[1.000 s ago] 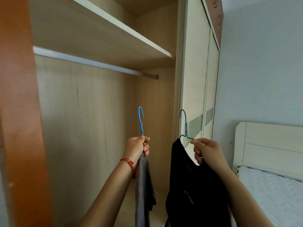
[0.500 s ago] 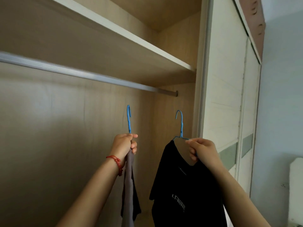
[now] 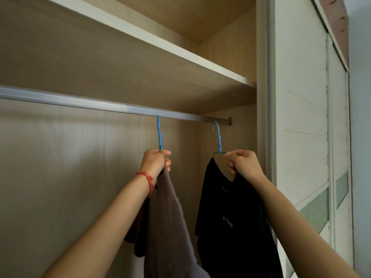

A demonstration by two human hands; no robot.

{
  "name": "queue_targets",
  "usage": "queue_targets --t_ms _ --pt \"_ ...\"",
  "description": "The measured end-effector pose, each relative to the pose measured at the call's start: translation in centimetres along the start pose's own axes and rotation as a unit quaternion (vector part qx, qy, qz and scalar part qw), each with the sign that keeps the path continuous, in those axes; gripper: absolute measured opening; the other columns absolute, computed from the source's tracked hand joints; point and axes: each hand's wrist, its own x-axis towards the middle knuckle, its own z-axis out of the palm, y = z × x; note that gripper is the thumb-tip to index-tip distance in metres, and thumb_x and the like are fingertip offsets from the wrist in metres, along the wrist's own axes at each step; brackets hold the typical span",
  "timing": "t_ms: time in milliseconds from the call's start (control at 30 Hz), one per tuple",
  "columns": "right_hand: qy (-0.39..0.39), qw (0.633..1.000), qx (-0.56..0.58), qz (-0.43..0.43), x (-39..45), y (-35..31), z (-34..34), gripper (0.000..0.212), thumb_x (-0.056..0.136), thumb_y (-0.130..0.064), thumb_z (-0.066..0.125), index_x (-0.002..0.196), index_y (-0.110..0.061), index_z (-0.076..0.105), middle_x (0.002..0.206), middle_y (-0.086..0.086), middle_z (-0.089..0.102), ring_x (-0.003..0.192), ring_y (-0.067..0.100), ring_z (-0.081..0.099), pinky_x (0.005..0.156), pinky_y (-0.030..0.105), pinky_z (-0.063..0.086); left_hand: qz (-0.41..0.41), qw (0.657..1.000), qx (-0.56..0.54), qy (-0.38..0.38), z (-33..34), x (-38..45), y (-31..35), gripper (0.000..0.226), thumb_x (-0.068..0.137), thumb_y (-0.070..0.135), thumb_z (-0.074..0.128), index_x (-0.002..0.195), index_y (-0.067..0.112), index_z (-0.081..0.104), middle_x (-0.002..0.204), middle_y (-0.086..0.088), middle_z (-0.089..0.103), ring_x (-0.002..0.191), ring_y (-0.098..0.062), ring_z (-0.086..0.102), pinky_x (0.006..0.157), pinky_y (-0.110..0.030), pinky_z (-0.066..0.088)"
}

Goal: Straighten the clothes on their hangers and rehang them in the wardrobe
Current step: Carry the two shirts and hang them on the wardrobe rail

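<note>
Left hand (image 3: 155,162) grips a thin blue wire hanger (image 3: 159,133) with limp grey cloth (image 3: 168,217); right hand (image 3: 242,165) pinches another hanger (image 3: 218,137) bearing a black tee (image 3: 230,217), below the ribbed metal rail (image 3: 100,104).

1. Bare rail (image 3: 80,101) left of the blue hanger (image 3: 159,135): open hanging room.
2. Shelf (image 3: 160,77) close above the rail, limiting lift.
3. Open gap between grey garment (image 3: 168,207) and black shirt (image 3: 226,217).
4. Wardrobe side panel (image 3: 261,97) just right of the second hanger (image 3: 218,137), blocking that side.

Black tee (image 3: 230,217): small print, unreadable.
</note>
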Motion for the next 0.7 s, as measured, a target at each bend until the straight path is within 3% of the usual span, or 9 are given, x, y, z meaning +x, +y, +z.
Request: queue_targets --t_ms 333,700 --pt "0.004 0.997 0.066 0.043 7.9 0.3 2.8 0.023 0.091 -0.005 0.049 0.068 -0.004 0.053 0.053 0.005 0.042 0.039 0.014 0.038 0.035 0.018 0.032 0.009 1.0 0.025 0.001 2.5 7.5 1.2 0.028 0.094 0.003 0.04 0.069 0.009 0.052 0.027 0.004 0.039 0.018 -0.004 0.033 0.029 -0.009 0.029" --pt "-0.028 0.99 0.123 0.056 17.3 1.6 5.1 0.016 0.09 -0.004 0.051 0.076 -0.007 0.058 0.052 0.003 0.043 0.041 0.014 0.038 0.043 0.025 0.031 0.044 0.997 0.038 0.044 6.2 14.8 2.1 0.026 0.093 0.004 0.042 0.071 0.011 0.054 0.022 0.006 0.038 0.02 -0.005 0.035 0.036 -0.016 0.031"
